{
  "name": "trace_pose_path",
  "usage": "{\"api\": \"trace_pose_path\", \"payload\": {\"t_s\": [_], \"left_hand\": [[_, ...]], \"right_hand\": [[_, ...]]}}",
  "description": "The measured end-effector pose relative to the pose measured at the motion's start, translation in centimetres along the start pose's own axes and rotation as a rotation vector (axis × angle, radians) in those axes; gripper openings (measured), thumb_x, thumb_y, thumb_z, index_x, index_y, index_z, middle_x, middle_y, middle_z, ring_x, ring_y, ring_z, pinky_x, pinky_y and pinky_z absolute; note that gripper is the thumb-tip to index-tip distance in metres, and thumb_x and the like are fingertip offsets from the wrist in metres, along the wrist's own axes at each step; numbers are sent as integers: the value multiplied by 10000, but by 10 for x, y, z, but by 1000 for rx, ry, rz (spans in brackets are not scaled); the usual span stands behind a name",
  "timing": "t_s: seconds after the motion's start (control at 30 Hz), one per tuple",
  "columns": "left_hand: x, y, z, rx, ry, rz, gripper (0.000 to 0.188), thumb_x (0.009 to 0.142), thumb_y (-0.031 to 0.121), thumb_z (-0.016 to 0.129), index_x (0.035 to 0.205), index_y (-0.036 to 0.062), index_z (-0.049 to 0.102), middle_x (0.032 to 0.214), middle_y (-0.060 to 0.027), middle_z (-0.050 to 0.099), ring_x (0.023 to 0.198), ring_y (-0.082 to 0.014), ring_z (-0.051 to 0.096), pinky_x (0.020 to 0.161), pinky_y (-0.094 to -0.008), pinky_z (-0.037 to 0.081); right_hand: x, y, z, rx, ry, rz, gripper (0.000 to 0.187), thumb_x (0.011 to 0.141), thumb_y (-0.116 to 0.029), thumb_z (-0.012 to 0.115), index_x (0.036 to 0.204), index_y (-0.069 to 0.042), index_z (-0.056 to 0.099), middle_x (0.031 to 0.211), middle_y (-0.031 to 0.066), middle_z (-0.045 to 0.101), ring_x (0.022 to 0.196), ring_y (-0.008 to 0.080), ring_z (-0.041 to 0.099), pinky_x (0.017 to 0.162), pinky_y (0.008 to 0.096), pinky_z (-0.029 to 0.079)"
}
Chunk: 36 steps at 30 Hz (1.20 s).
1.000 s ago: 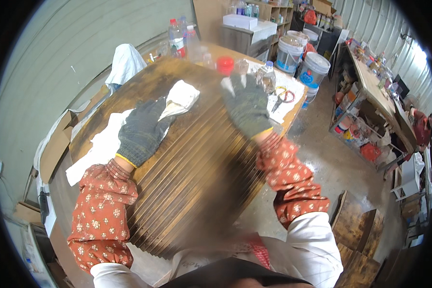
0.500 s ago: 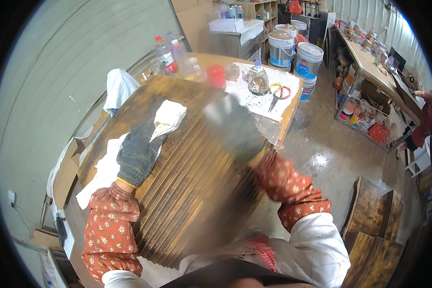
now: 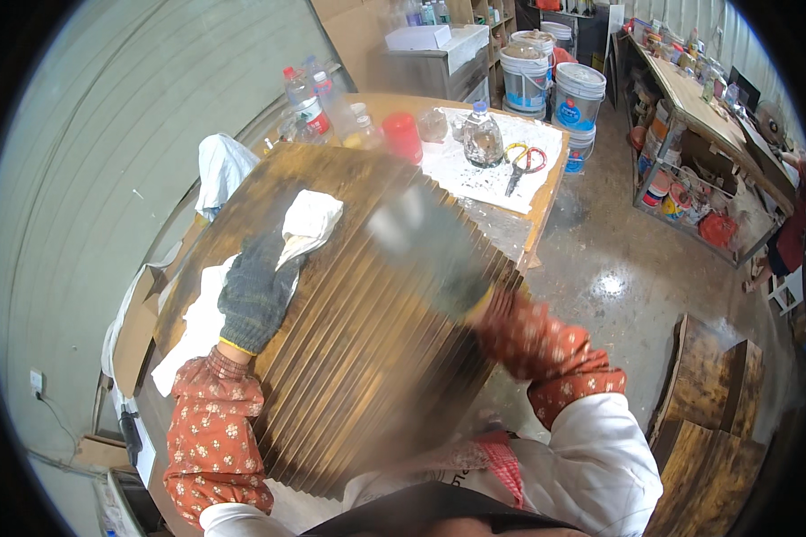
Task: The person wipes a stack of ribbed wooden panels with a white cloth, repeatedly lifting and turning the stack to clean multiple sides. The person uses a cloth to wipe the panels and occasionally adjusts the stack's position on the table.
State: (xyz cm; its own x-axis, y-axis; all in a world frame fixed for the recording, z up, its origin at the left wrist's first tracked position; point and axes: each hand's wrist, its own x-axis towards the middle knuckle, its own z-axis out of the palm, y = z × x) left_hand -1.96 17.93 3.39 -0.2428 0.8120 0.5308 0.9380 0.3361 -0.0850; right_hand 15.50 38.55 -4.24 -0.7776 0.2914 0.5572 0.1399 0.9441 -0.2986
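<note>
A dark brown wooden panel with ridged grooves lies on the table, its far left part smooth and patchy in colour. My left hand, in a dark knitted glove, is closed over a white cloth on the smooth part. More white cloth spreads out from under that hand to the left. Over the grooves is my right hand, gloved and smeared by motion. A whitish patch shows at its fingertips; whether it is a held thing is too blurred to tell.
Behind the panel stand plastic bottles, a red container and a dark-stained jar. Scissors lie on white paper. Stacked buckets stand beyond. Brown wooden pieces are at the right, below a cluttered workbench.
My right hand has shifted slightly toward the left and nearer over the grooves, still blurred. My left hand keeps its place on the cloth. The whole view has shifted a little.
</note>
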Motion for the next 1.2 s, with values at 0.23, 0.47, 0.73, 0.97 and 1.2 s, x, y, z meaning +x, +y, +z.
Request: {"api": "trace_pose_path", "payload": {"t_s": [0.23,0.47,0.73,0.97,1.2], "left_hand": [[-1,1,-2,33,-37,-12,405,924,212,666,1264,4,593,1264,-221,615,1189,-383,571,995,-450,448],[-2,-1,-2,17,-53,-10,412,942,213,641,1282,-10,576,1274,-236,603,1187,-398,564,1003,-451,440],[-3,-4,-4,-7,-88,-17,427,951,210,625,1312,-9,559,1296,-255,584,1205,-408,551,1027,-454,422],[-4,-4,-4,22,-65,8,434,951,218,626,1318,-4,557,1286,-248,595,1191,-399,564,1014,-444,437],[-4,-5,-3,25,-65,5,416,949,193,631,1303,-17,562,1270,-244,605,1173,-393,578,998,-431,449]], "right_hand": [[-15,16,-11,-34,207,10,435,903,-328,597,1280,-114,560,1262,196,527,1035,353,567,863,484,491],[-15,-5,-35,-111,252,-180,493,940,-416,538,1335,-122,522,1249,183,539,1052,345,575,865,514,478],[-2,45,-37,-195,304,80,442,916,-328,575,1317,-145,540,1239,210,538,1035,385,567,847,488,490],[-24,19,-18,-114,178,-249,324,905,-294,579,1183,-132,614,1243,188,560,1069,342,569,856,467,477],[8,57,-46,-130,201,122,379,914,-375,573,1226,-164,618,1241,175,584,1047,347,584,863,488,479]]}}
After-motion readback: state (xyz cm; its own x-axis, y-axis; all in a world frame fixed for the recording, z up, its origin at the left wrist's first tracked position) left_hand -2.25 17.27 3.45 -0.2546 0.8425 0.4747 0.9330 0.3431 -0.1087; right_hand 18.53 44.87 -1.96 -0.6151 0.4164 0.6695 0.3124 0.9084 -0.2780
